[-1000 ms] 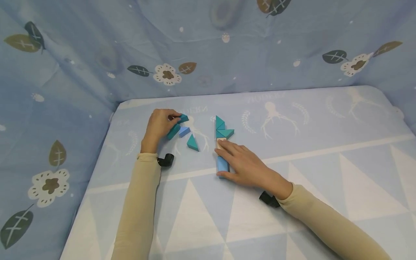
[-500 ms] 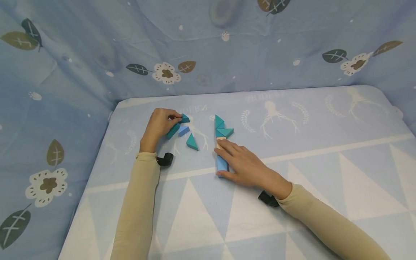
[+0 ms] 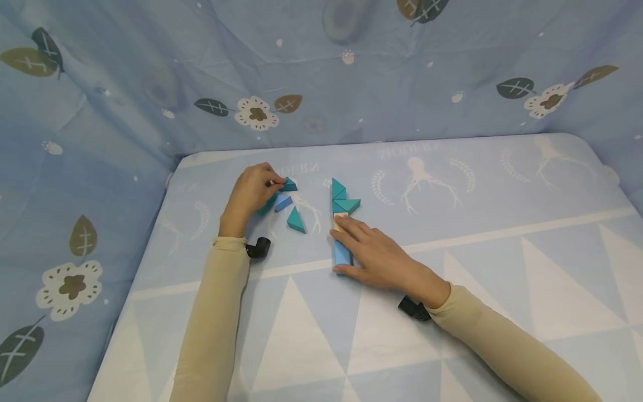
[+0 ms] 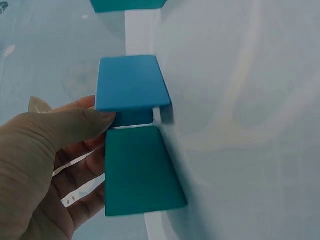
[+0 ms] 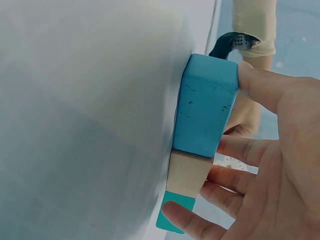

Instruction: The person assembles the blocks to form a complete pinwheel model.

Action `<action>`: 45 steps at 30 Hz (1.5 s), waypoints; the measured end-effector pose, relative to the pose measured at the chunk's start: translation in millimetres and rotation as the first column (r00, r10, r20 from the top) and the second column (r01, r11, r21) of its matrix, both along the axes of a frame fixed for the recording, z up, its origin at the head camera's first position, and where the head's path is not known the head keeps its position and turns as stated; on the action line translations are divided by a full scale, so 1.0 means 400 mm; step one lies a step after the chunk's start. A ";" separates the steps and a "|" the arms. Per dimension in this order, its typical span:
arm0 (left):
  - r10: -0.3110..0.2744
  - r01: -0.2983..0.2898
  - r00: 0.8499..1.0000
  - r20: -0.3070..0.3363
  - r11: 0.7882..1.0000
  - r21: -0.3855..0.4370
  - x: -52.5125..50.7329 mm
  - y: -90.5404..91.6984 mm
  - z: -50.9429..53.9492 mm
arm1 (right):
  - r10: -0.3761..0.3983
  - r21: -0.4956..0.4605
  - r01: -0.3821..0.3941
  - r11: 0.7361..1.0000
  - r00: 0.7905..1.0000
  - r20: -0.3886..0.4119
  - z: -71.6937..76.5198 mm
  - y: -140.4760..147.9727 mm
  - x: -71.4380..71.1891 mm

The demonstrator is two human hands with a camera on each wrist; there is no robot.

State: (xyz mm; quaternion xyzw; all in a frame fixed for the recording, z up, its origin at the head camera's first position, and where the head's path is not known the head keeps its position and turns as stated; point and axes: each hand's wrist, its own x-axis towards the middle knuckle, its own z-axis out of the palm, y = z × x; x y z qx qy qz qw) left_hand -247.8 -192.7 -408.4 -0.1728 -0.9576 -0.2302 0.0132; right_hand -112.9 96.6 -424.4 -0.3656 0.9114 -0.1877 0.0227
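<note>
Left hand [image 3: 248, 192] pinches a teal block [image 3: 289, 186] between thumb and finger, near loose blocks [image 3: 296, 221]; right hand [image 3: 379, 254], fingers extended, touches a blue block [image 5: 205, 112] and a cream block [image 5: 189, 174] lying end to end on the patterned cloth [image 3: 492, 195].

The head view looks forward and down from the near side of the counter [image 3: 477, 234], set back enough to take in the left hand [image 3: 251, 192], the right hand [image 3: 379, 259] and the patterned cloth [image 3: 392, 89] at the far side. The left wrist view sits close to its hand, with the blocks [image 4: 132, 82] beside that hand large; the head view shares them. The right wrist view, also close (the counter stands on edge there), faces across toward the left sleeve [image 5: 254, 22], sharing the blue block [image 5: 207, 107] with the head view.
</note>
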 end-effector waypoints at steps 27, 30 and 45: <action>-0.103 0.070 0.975 -0.198 0.983 -0.168 0.028 0.072 0.003 | -0.001 0.002 0.001 1.000 1.000 0.017 -0.004 -0.008 0.004; -0.110 0.074 0.973 -0.203 0.982 -0.176 0.031 0.084 0.003 | 0.001 0.000 -0.001 1.000 1.000 0.009 -0.004 -0.007 0.004; -0.178 0.142 0.979 -0.100 0.946 -0.293 0.054 0.147 0.026 | 0.004 0.002 -0.004 1.000 1.000 -0.003 0.000 0.000 -0.001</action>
